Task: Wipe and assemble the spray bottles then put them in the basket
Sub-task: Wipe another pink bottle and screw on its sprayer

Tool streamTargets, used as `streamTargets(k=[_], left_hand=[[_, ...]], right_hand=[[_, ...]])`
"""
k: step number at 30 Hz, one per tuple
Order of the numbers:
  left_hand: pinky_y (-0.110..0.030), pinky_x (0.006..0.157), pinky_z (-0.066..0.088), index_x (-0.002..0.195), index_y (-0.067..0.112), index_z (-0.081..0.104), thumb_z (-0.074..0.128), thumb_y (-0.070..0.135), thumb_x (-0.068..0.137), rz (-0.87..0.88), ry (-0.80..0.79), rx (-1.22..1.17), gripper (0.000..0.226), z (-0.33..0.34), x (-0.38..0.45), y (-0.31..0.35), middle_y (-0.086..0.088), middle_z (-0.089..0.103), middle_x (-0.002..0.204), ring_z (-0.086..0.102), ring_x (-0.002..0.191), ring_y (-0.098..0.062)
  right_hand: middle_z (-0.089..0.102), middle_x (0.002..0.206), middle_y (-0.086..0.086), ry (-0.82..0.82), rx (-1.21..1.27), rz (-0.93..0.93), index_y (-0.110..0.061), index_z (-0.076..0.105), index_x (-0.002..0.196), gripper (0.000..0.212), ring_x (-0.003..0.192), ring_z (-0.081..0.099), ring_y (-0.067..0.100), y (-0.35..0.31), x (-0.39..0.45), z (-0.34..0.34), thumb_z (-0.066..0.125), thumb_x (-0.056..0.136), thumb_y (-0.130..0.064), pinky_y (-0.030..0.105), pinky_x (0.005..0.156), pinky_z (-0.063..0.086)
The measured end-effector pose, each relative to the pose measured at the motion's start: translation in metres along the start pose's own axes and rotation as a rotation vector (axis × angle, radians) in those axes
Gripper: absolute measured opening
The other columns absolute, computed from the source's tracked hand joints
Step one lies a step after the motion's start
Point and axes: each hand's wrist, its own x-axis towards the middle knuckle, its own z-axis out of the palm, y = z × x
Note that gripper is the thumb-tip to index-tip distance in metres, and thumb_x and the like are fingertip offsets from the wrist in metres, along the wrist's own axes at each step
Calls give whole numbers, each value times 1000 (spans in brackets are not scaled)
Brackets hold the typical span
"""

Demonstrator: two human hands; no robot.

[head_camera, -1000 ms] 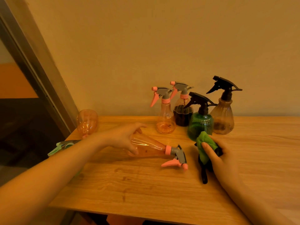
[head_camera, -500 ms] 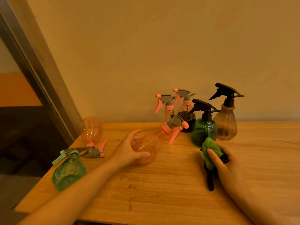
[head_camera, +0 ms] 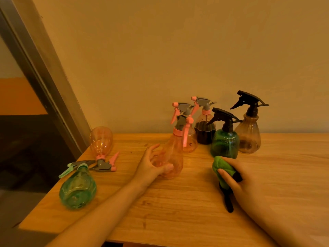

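Head view: green cloth (head_camera: 222, 168) hides black sprayer (head_camera: 228, 202) top.

No text, label, brand, number or sign can be read anywhere in the view.
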Motion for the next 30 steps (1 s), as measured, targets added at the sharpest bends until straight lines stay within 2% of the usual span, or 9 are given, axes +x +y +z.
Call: streamTargets(k=[4, 7, 11, 16, 18, 20, 23, 27, 30], left_hand=[[-41, 99, 46, 132, 41, 33, 88, 36, 41, -32, 4, 72, 106, 2, 0, -3, 1, 51, 130, 51, 118, -18], [-41, 100, 46, 142, 35, 26, 91, 27, 48, -60, -1, 102, 113, -2, 1, -3, 5, 52, 126, 51, 119, -18], [-45, 101, 45, 144, 33, 23, 90, 29, 45, -83, -6, 125, 120, -6, 3, -2, -2, 52, 134, 51, 121, -21], [-49, 106, 39, 145, 42, 15, 90, 40, 33, -106, -104, 137, 134, -16, 0, 8, -2, 37, 148, 39, 133, -22], [-46, 108, 37, 143, 43, 18, 90, 41, 39, -73, -123, 161, 126, -27, 3, 17, 0, 34, 149, 35, 135, -19], [-41, 103, 43, 137, 42, 27, 87, 28, 56, -15, -102, 154, 102, -41, 10, 32, -2, 37, 147, 42, 130, -19], [-33, 88, 52, 135, 37, 37, 68, 8, 82, 76, -61, 165, 68, -57, 21, 72, -4, 44, 142, 55, 116, -17], [-41, 87, 54, 132, 40, 43, 58, 32, 91, 22, -125, 262, 44, -59, 28, 142, -3, 46, 139, 58, 111, -21], [-43, 85, 56, 137, 41, 39, 54, 50, 88, -102, -217, 442, 52, -46, 29, 183, -4, 43, 141, 58, 110, -28]], right_hand=[[62, 109, -21, -3, 9, -2, -60, 55, 109, 28, 104, 59, 2, 4, 1, -1, 61, 82, -55, 14, 87, 45], [62, 109, -22, -10, -1, -8, -59, 55, 110, 28, 103, 58, 0, 5, 1, -1, 57, 82, -57, 13, 86, 45], [62, 108, -24, -25, -7, -11, -62, 54, 108, 34, 102, 58, -1, 6, 1, -1, 62, 83, -40, 10, 84, 44], [62, 109, -23, -15, -15, -18, -62, 55, 107, 26, 101, 59, 0, 7, 2, 0, 61, 83, -53, 11, 84, 44], [63, 108, -22, -13, -10, -21, -61, 56, 106, 26, 101, 60, 1, 7, 1, 0, 59, 81, -59, 13, 85, 45], [63, 107, -23, -6, -23, -27, -63, 55, 105, 28, 100, 59, 1, 8, 3, 1, 60, 80, -53, 13, 84, 45], [63, 107, -23, -5, -8, -25, -61, 56, 106, 35, 101, 59, 0, 9, 2, 0, 54, 74, -74, 12, 85, 44], [62, 106, -24, -25, -8, -16, -65, 55, 103, 29, 100, 60, 2, 7, 2, 0, 59, 78, -51, 14, 84, 46], [62, 108, -24, -17, -15, -30, -64, 55, 105, 30, 100, 59, 1, 6, 2, 0, 55, 76, -69, 14, 84, 46]])
